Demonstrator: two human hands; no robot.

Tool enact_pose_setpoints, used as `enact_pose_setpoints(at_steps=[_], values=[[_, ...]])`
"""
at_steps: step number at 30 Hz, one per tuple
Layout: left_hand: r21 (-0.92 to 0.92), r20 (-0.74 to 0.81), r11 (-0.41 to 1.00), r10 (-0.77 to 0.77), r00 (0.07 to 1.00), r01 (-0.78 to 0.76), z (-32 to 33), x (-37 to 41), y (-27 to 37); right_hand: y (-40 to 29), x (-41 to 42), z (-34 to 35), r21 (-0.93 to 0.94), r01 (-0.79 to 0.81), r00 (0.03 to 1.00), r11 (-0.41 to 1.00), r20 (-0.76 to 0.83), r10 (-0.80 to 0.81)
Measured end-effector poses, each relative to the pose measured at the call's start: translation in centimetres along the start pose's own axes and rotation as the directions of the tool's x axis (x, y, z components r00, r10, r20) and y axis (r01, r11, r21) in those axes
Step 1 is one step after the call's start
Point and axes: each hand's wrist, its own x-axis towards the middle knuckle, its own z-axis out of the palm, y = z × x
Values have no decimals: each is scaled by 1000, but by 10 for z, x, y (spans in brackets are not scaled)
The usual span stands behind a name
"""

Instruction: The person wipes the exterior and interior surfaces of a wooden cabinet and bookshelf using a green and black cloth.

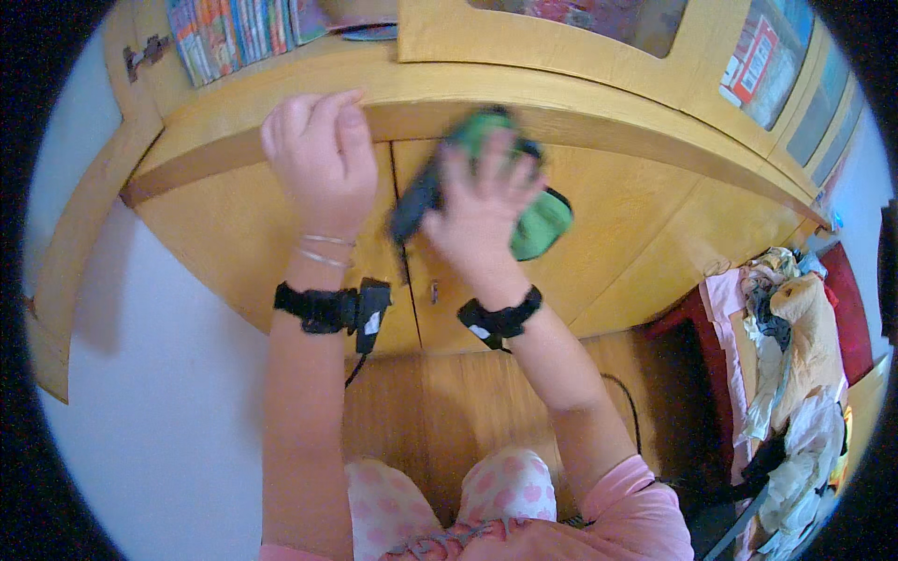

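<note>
My left hand point(323, 158) is at the front edge of a yellow wooden cabinet ledge point(231, 151). Its fingers are curled together and nothing shows in it; the palm side is hidden. To its right, my right hand point(487, 200) is blurred, fingers spread over a green and dark fabric item point(544, 224) that it grips in front of the cabinet doors point(484, 308). The hand covers the item's middle, and blur leaves its exact kind unclear. Both wrists wear black straps with small devices.
Several thin books point(231, 38) stand on the shelf at upper left. Upper cabinet doors with see-through panels point(761, 63) rise at the right. Cloths and clothes point(800, 350) lie piled on a red piece of furniture. A black cable point(631, 400) runs beside my right arm.
</note>
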Motion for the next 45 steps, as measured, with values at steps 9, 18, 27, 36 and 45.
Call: enact_pose_setpoints(at_steps=[9,18,27,36,45], values=[[83,63,996,-18,998,12,-1,2,11,64,2,10,-38,129,948,991,-290,-134],[182,-17,973,-144,989,145,15,-4,26,222,-17,-21,129,-319,851,939,-398,344],[236,48,969,-87,995,73,8,-15,19,134,-23,12,38,-201,919,979,-338,202],[323,182,933,103,978,-158,28,-104,18,69,-200,105,-61,11,992,998,126,-3],[214,230,966,97,968,-148,32,-125,16,49,-187,109,29,-275,961,961,23,275]])
